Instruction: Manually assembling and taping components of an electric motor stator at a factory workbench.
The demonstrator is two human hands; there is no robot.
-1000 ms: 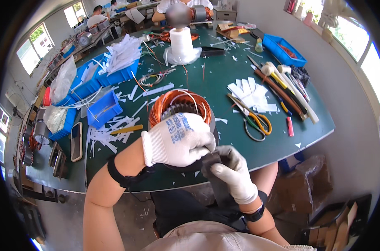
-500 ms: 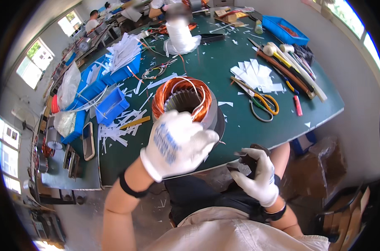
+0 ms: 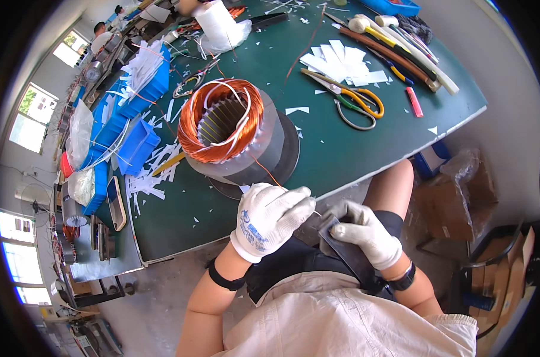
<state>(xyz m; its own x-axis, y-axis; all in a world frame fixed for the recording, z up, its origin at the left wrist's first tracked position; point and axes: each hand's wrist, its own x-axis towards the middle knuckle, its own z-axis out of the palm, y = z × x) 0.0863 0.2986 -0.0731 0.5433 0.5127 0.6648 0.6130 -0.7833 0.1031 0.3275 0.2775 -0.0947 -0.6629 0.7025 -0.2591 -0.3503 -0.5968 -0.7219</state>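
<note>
A motor stator with a thick ring of copper winding stands at the near side of the green table. From the winding a thin copper wire runs down to my gloved left hand. That hand is closed, pinching the wire near the table's front edge. A short pale end of it shows past the fingertips, close to my right hand. My right hand, also gloved, is closed on a dark flat strip above my lap; its exact kind is unclear.
Scissors and white paper pieces lie right of the stator. Farther right are mallets and rods and a red marker. Blue bins, paper strips and a phone sit left. A white roll stands behind.
My left hand has come down from in front of the winding to beside my right hand, now with the wire in its fingers. The dark strip is turned into fuller view. The whole view has shifted.
</note>
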